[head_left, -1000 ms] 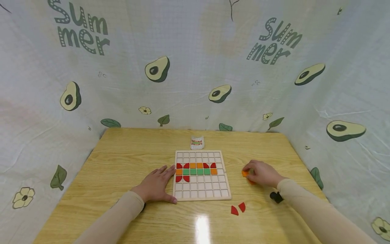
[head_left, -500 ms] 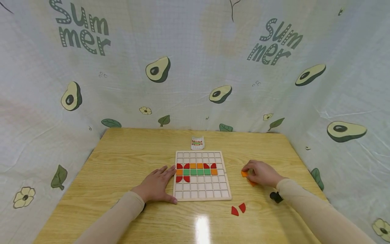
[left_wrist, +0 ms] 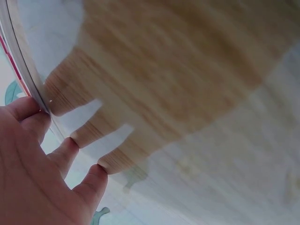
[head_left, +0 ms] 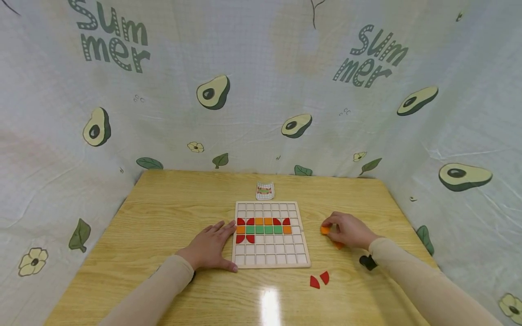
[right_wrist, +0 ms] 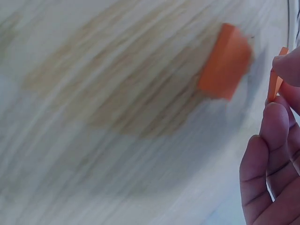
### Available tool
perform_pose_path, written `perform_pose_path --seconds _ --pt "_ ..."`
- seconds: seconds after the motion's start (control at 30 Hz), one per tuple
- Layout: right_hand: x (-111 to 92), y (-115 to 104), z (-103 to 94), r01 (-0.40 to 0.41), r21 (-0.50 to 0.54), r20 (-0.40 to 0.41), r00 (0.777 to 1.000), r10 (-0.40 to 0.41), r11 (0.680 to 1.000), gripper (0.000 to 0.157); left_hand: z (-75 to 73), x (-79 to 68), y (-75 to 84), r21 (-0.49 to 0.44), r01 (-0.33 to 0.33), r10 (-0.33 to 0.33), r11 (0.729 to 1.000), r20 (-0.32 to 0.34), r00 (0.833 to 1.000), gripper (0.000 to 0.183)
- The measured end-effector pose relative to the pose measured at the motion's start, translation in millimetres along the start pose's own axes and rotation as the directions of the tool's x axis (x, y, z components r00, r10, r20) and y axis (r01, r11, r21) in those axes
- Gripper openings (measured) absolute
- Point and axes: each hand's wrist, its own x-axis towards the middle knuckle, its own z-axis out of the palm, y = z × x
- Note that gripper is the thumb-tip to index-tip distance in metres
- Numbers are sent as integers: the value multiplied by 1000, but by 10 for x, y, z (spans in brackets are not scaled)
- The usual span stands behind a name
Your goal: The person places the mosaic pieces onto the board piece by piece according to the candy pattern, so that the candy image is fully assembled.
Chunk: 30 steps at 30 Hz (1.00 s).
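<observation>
A wooden grid board (head_left: 271,259) lies flat on the table, with red quarter-round, orange square and green square tiles in some of its cells. My left hand (head_left: 210,246) rests spread at the board's left side, fingertips and thumb at its edge. To the right of the board, my right hand (head_left: 350,231) pinches an orange square tile (head_left: 325,230) between thumb and fingers; the right wrist view shows this tile (right_wrist: 275,84) edge-on. Another orange tile (right_wrist: 225,63) lies on the table below that hand, partly hidden by it in the head view.
Two red quarter-round tiles (head_left: 319,280) lie on the table in front of the board's right corner. Behind the board sits a small card (head_left: 265,190) printed with a coloured grid pattern. A printed cloth (head_left: 253,68) hangs around the wooden table (head_left: 183,194).
My right hand has shifted slightly to the left with the orange tile, of which more now shows. The left hand and the tiles on the board have stayed put.
</observation>
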Motion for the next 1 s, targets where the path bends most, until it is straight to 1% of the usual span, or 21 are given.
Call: perform_pose_path --seconds 0.23,0.37,0.6,0.77,0.9,1.0 --pt "192 -234 -17 45 18 -4 999 -45 999 23 19 5 -17 9 8 -8 1000 0 1000 120" --pt "327 -382 14 69 44 -6 998 -69 997 23 27 8 -25 6 6 -6 1000 1 1000 120" --pt "545 -649 123 114 44 13 993 -115 993 22 29 5 -17 4 8 -8 1000 0 1000 120" --pt "688 -910 187 153 43 43 987 -155 987 23 16 2 -8 0 3 -3 1000 -4 1000 120" --pt "811 -1094 284 198 34 60 978 -200 980 24 -2 -3 -1 -11 -8 8 1000 -5 1000 120" --pt "898 -1206 363 212 26 68 975 -213 977 25 1 0 -1 -4 -3 3 1000 0 1000 120"
